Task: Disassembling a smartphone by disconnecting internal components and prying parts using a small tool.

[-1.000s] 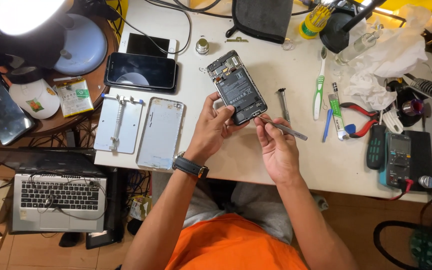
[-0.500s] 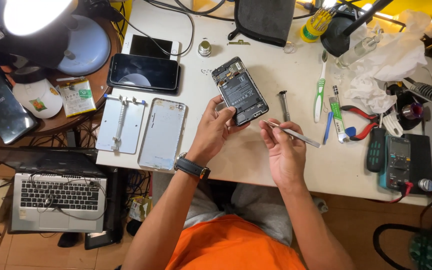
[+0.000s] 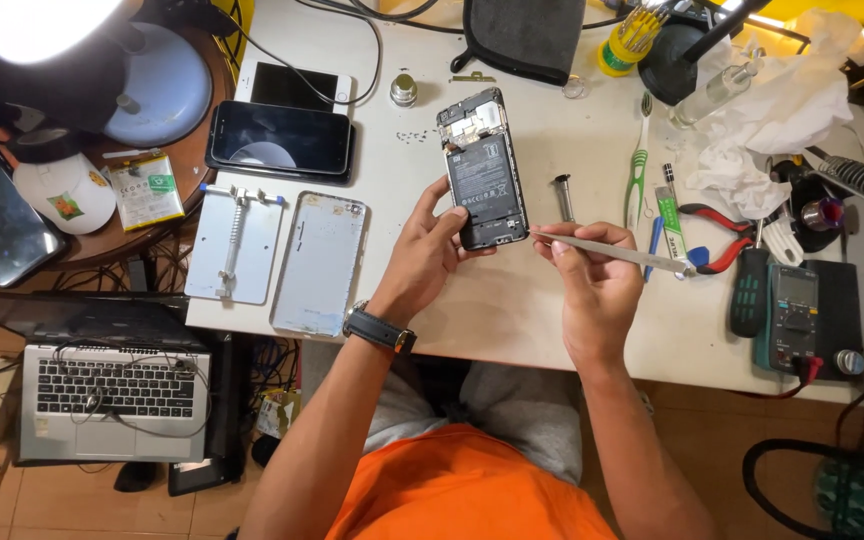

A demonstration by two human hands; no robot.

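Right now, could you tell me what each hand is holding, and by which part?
Left hand grips the opened phone by its lower end; right hand pinches the metal tweezers mid-length.

A thin, matt metal tool (image 3: 614, 251) is being held over the opened phone (image 3: 482, 168), whose dull black battery and bare metal parts are being shown. Crumpled white paper tissue (image 3: 787, 105) is being left on the smooth white table (image 3: 512, 300).

**Opened phone held at the worktop's middle**

The left hand (image 3: 427, 250) grips the opened phone's (image 3: 483, 170) lower end. The right hand (image 3: 597, 290) pinches metal tweezers (image 3: 612, 252), tip touching the phone's bottom corner. A silver back cover (image 3: 319, 262) lies near the worktop's (image 3: 512, 310) front edge.
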